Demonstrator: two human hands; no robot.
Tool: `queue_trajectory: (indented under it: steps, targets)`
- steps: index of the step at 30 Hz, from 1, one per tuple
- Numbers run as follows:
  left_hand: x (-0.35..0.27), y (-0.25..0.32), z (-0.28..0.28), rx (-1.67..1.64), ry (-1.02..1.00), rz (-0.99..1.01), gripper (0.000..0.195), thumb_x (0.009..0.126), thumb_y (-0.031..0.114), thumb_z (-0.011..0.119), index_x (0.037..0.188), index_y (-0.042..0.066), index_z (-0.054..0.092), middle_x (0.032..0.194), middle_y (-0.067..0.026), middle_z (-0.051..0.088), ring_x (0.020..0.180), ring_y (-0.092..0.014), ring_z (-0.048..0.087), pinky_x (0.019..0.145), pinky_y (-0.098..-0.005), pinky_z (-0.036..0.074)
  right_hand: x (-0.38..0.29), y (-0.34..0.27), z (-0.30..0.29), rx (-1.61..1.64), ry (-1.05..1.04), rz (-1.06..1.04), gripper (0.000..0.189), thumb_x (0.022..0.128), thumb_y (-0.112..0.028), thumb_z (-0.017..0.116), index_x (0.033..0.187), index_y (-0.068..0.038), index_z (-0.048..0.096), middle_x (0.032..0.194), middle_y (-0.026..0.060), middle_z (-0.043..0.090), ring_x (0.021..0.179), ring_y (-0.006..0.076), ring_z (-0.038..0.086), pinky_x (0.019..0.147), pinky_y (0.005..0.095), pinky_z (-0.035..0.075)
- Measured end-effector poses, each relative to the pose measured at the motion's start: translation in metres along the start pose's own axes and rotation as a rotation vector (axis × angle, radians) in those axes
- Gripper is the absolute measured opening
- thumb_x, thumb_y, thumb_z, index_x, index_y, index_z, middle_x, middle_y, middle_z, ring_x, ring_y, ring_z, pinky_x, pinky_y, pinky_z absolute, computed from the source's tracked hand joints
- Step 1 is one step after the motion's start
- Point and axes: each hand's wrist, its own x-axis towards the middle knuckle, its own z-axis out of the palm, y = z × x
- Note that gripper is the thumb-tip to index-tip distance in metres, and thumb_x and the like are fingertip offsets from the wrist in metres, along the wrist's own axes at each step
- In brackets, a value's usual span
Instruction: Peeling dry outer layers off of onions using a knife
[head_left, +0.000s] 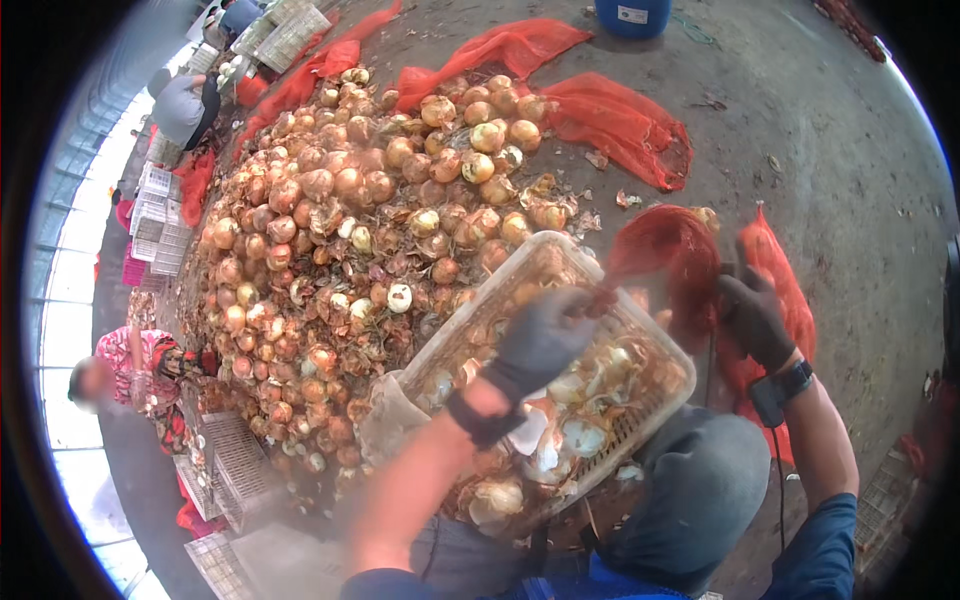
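Note:
My left hand (551, 330), in a dark glove, grips the gathered end of a red mesh bag (664, 240) above a plastic crate. The blurred bag stretches across to my right hand (754, 315), also gloved, whose curled fingers hold its other side. Something small and dark juts out by the right fingers; I cannot tell what it is. Beneath my left hand, the pale crate (480, 300) contains onion skins and peeled layers (577, 435). Another red mesh bag (780, 277) lies on the floor beyond my right hand.
A large heap of onions (315, 195) spreads ahead and left. Red netting (622, 127) lies at its far edge, near a blue barrel (634, 15). A seated person (135, 367) is at the left, beside white crates (232, 457); another person (180, 109) sits farther off.

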Motion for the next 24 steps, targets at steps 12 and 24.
queue_trajectory:
  steps: [12, 24]
  targets:
    - [-0.001, 0.002, -0.034, -0.775, -0.227, -0.1, 0.04, 0.098, 0.034, 0.067, 0.119, 0.002, 0.057, 0.098, -0.005, 0.066, 0.084, -0.014, 0.066, 0.073, -0.0275, 0.053, 0.008, -0.074, 0.207, 0.168, -0.66, -0.088, 0.031, 0.104, -0.021, 0.053, 0.127, -0.001, 0.057, 0.113, 0.0084, 0.068, 0.106, 0.0128, 0.061, 0.09, 0.03, 0.05]
    - [-0.023, -0.124, -0.097, 0.11, 0.584, -0.1, 0.026, 0.101, 0.025, 0.061, 0.101, 0.0, 0.055, 0.081, -0.0064, 0.06, 0.07, -0.014, 0.058, 0.062, -0.035, 0.047, 0.228, -0.017, 0.207, -0.638, -0.28, -0.387, 0.045, 0.093, -0.027, 0.064, 0.129, 0.0, 0.063, 0.122, 0.0216, 0.069, 0.112, 0.0285, 0.067, 0.097, 0.0376, 0.051]
